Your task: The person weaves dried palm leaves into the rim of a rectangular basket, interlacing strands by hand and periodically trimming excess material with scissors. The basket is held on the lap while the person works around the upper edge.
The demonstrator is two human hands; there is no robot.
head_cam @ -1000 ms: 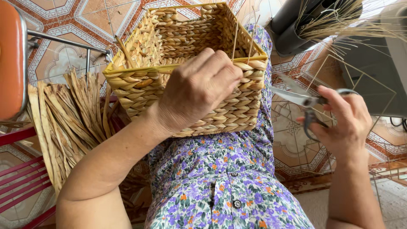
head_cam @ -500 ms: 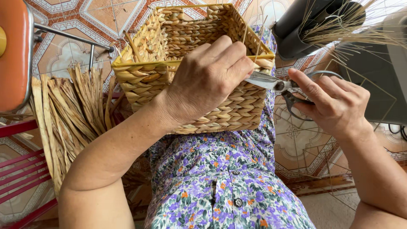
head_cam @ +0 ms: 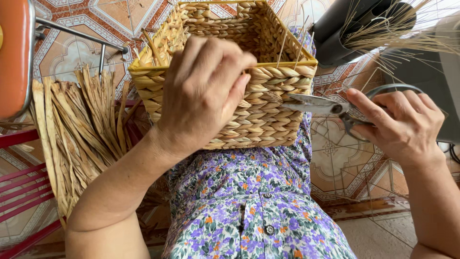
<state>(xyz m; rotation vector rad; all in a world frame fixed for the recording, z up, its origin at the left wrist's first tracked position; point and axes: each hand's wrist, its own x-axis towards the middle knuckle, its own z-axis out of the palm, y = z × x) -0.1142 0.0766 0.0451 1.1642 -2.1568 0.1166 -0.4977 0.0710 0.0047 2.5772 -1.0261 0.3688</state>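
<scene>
Left hand [head_cam: 203, 91] clamped over woven basket [head_cam: 268, 115] near rim; right hand [head_cam: 407, 124] at 3 o'clock gripping scissors [head_cam: 316, 104], blades apart. Likely light, stiff, non-slip; best held by rim.

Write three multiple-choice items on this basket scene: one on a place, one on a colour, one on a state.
1. Where does the bundle of dried strips lie?
A. inside the basket
B. left of the basket
C. on the right hand

2. What colour is the basket?
A. straw yellow
B. blue
C. black

3. How do the scissors stand?
A. lying on the floor
B. blades wide open
C. held in the right hand, blades nearly together, tips at the basket's side

Answers: 1 B, the strips hang beside the left arm. 2 A, its woven wall is straw yellow. 3 C, the right hand grips the handles; the left hand steadies the basket.
</scene>
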